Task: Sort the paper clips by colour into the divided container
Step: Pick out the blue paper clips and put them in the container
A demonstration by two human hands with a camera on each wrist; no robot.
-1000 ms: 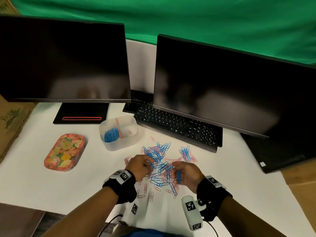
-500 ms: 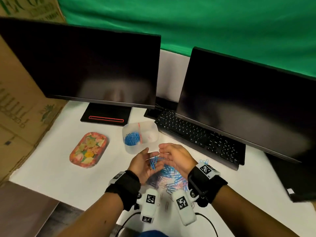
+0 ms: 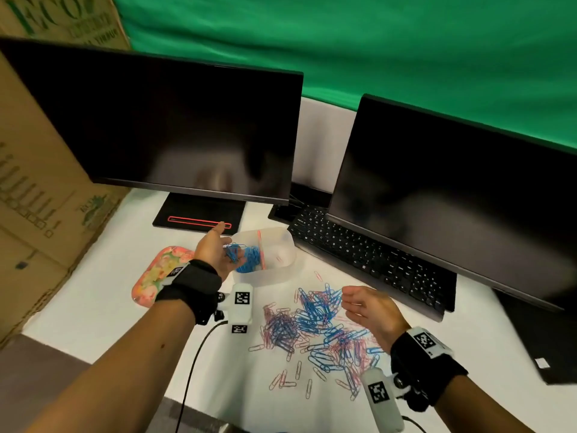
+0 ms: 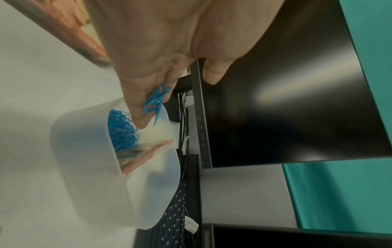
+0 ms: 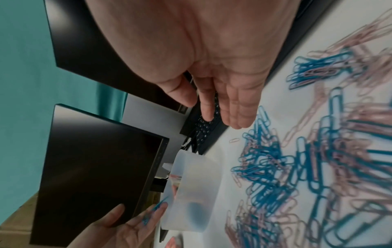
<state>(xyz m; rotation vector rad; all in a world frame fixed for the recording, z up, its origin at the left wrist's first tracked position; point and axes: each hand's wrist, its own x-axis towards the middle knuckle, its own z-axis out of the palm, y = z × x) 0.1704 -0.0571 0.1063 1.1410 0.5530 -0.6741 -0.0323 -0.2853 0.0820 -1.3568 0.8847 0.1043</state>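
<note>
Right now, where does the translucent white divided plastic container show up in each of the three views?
Head: translucent white divided plastic container sits centre, before the black keyboard, behind the left hand.
Left wrist: lower left, under the fingers.
Right wrist: bottom centre, beside the left hand.
Shared landmark: the blue paper clips heaped in one compartment.

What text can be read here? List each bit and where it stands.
"ECO": green print at the top of the cardboard box; the lines under it are blurred.
Keyboard: letter keys, too small to read surely.
White sticker on the dark device at right: unreadable.
Wrist tags: square codes, no words.
Monitors: no readable text.
</note>
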